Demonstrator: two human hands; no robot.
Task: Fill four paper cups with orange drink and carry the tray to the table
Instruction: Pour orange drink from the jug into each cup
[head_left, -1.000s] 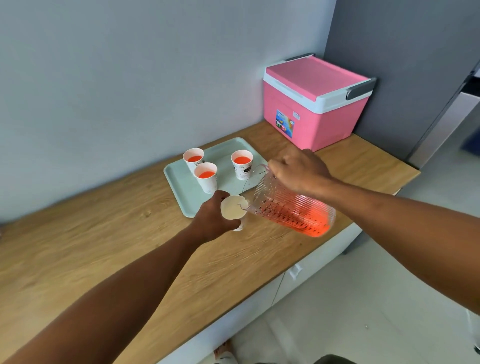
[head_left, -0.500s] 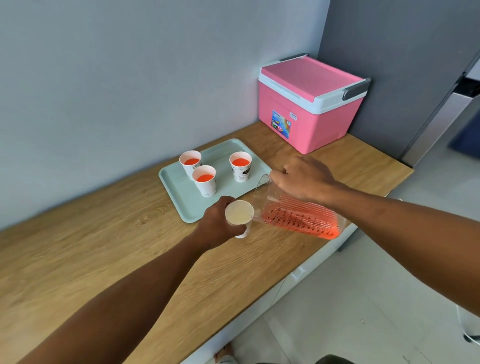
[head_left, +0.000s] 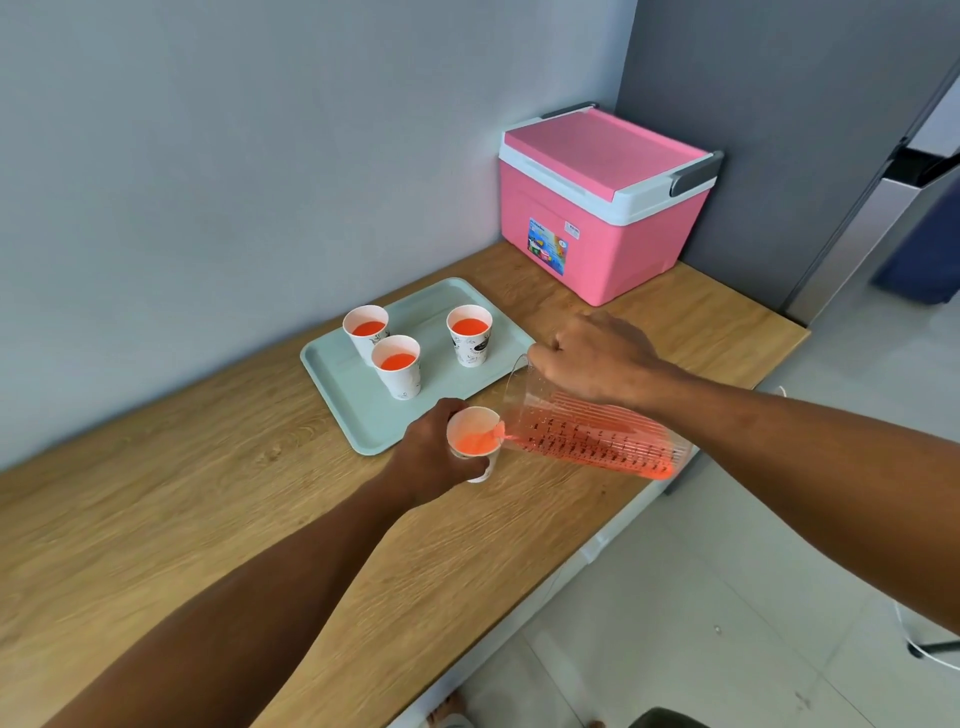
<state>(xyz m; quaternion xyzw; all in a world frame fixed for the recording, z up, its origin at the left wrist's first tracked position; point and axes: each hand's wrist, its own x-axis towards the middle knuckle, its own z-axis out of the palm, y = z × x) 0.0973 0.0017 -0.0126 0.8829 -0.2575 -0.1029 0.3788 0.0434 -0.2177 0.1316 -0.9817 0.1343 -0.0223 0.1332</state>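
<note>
Left hand (head_left: 434, 457) wraps the fourth cup (head_left: 474, 441), hiding its side; right hand (head_left: 597, 358) grips the tilted jug (head_left: 587, 436), covering its handle

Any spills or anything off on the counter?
No spill visible. Only oddity: the fourth cup sits off the tray, held by the left hand while the right hand pours from the jug.
</note>
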